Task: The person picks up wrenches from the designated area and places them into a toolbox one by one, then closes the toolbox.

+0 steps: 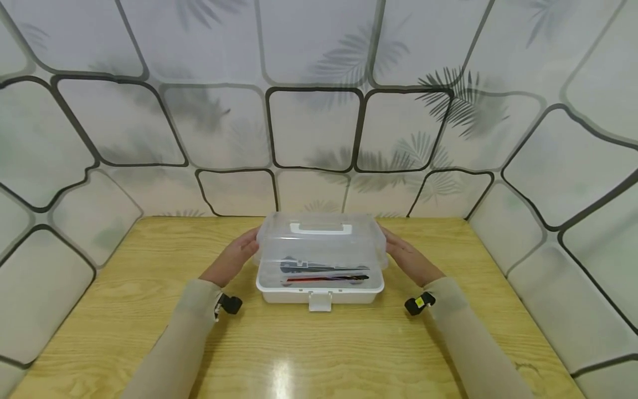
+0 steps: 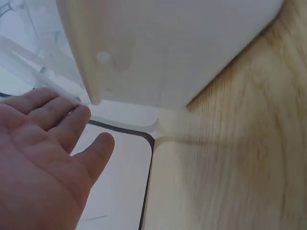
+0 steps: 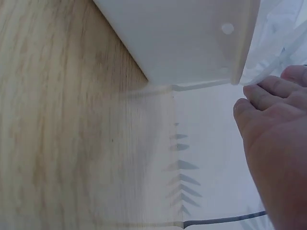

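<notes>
A white plastic box with a clear lid stands on the table, its white handle on top of the lid. The front latch hangs away from the lid, which looks raised above the rim. Inside lie a red and dark slender item and a grey tool, kinds unclear. My left hand touches the lid's left side with fairly straight fingers. On the other side, my right hand does likewise, its fingers along the lid's edge. Some fingertips are hidden behind the lid.
The yellow wood-grain table extends around the box. Behind it and at both sides rise walls patterned with dark outlines and leaves. A small black device sits on each wrist.
</notes>
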`<state>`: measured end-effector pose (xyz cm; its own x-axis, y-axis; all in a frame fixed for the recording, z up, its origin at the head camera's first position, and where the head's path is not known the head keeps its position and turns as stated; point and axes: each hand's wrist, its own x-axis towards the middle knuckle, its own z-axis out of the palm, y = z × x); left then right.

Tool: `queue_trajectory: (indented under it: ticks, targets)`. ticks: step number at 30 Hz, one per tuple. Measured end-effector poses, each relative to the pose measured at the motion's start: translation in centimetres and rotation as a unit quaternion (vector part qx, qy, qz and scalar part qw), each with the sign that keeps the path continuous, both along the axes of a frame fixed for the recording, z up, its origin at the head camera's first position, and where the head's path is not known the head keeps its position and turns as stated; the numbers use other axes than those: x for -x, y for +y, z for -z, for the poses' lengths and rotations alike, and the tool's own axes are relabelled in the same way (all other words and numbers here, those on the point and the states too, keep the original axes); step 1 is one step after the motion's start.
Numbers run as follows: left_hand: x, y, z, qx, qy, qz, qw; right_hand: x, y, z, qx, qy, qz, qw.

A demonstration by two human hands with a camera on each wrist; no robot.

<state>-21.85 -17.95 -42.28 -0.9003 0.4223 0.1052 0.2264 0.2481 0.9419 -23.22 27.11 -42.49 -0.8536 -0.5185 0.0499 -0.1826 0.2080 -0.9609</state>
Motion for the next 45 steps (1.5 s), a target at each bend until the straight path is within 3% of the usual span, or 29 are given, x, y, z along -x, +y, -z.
queue_trajectory:
  ticks: [3,9,13,20,29,32,34,36,37,40,42,45]
  targets:
    - [-0.2,0.3,0.0,-0.008,-0.011,0.011,0.9998,0.0,-0.1,0.0,-0.009,0.008,0.013,0.9998]
    - [-0.2,0.2,0.6,-0.071,-0.045,0.071,0.994,0.1,-0.5,0.4,-0.024,0.04,0.012,0.9989]
    - [-0.3,0.2,0.7,-0.062,-0.051,0.078,0.9937,0.1,-0.7,0.5,-0.033,0.046,0.002,0.9984]
    - [-0.2,0.7,1.0,-0.025,-0.056,0.052,0.9968,0.0,-0.7,0.7,-0.055,0.057,0.003,0.9969]
    - [-0.2,1.5,0.8,-0.057,-0.059,0.064,0.9946,0.2,-0.6,1.0,-0.03,0.052,0.004,0.9982]
    - [-0.5,1.5,0.5,-0.034,-0.03,0.037,0.9983,0.2,-0.6,0.9,-0.028,0.071,0.023,0.9968]
    - [-1.0,1.6,0.1,0.009,0.01,0.003,0.9999,0.0,-0.6,0.7,-0.026,0.102,0.067,0.9922]
    - [-1.6,1.9,-0.5,0.063,0.059,-0.028,0.9958,-0.5,-0.6,0.3,-0.017,0.152,0.141,0.9781]
    - [-1.9,2.1,-0.9,0.095,0.088,-0.038,0.9908,-0.8,-0.7,0.0,-0.011,0.185,0.18,0.966]
    - [-2.9,3.1,-2.1,0.172,0.175,-0.041,0.9685,-2.1,-1.1,-1.0,0.0,0.304,0.25,0.9192]
    - [-3.3,3.9,-2.6,0.212,0.233,-0.035,0.9484,-3.2,-1.7,-1.7,-0.03,0.399,0.237,0.8855]
    - [-3.8,4.9,-2.6,0.258,0.309,-0.038,0.9146,-4.8,-3.3,-2.6,-0.111,0.522,0.151,0.8319]
